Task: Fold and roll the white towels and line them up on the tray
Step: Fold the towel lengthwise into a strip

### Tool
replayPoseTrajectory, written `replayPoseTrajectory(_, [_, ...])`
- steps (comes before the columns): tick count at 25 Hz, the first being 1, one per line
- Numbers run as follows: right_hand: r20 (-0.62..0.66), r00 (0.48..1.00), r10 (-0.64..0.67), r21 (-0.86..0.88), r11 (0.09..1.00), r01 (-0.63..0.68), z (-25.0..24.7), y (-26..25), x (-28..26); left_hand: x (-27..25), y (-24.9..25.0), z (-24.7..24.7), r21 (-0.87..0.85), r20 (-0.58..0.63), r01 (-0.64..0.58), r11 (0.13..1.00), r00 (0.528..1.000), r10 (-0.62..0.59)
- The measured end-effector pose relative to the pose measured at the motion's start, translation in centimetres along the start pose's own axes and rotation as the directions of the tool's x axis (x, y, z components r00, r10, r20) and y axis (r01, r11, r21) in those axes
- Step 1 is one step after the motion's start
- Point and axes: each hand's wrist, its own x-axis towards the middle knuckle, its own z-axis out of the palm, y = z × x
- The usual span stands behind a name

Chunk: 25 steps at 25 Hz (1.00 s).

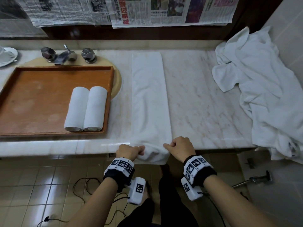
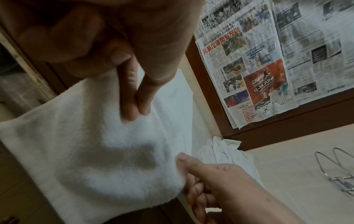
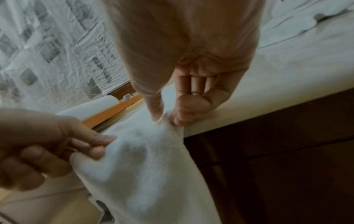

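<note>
- Two hands pinch the near end of a folded towel (image 1: 150,99): the left hand (image 1: 129,151) at its left corner, the right hand (image 1: 179,147) at its right corner.
- On each hand, thumb and fingers (image 2: 132,97) close narrowly on the cloth, the other fingers curled in.
- That towel lies as a long strip on the counter (image 1: 201,102), running from the back towards the front edge, its near end hanging over the edge.
- Two rolled towels (image 1: 86,108) lie side by side, touching, in the right part of the wooden tray (image 1: 32,102), left of the strip.
- More white towels sit in a loose pile (image 1: 262,89) at the counter's right end.
- Newspaper (image 1: 164,10) covers the wall behind.
</note>
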Motion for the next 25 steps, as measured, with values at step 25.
replayPoseTrajectory(25, [-0.096,0.988,0.123,0.195,0.976,-0.102,0.5,-0.2,0.2,-1.2,-1.6,-1.1,-0.072,-0.223,-0.166,0.983,0.964,0.147])
